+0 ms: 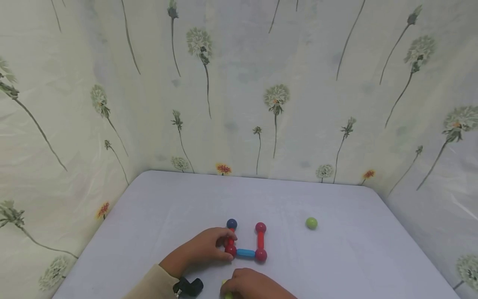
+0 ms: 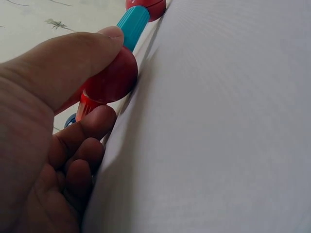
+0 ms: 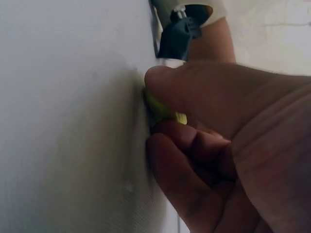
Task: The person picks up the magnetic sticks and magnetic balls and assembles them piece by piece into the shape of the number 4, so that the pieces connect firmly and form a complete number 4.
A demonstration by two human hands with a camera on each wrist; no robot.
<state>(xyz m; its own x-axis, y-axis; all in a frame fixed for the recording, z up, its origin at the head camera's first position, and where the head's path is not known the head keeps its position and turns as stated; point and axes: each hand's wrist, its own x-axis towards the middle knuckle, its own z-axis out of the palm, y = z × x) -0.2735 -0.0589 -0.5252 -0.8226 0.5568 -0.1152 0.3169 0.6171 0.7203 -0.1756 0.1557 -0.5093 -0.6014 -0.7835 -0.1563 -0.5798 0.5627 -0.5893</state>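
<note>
A U-shaped frame of balls and ribbed rods lies on the table. Its near side is a light blue rod between two red balls. A red rod runs away from the right corner to another red ball; the left red rod ends in a dark blue ball. My left hand grips the left corner's red ball, thumb on top and fingers beneath the red rod. Nearer me, my right hand pinches a yellow-green piece low at the tabletop, mostly covered by the fingers.
A loose lime-green ball sits on the white table to the right of the frame. A black wrist device is strapped by the left sleeve. Flower-printed cloth stands behind and along both sides.
</note>
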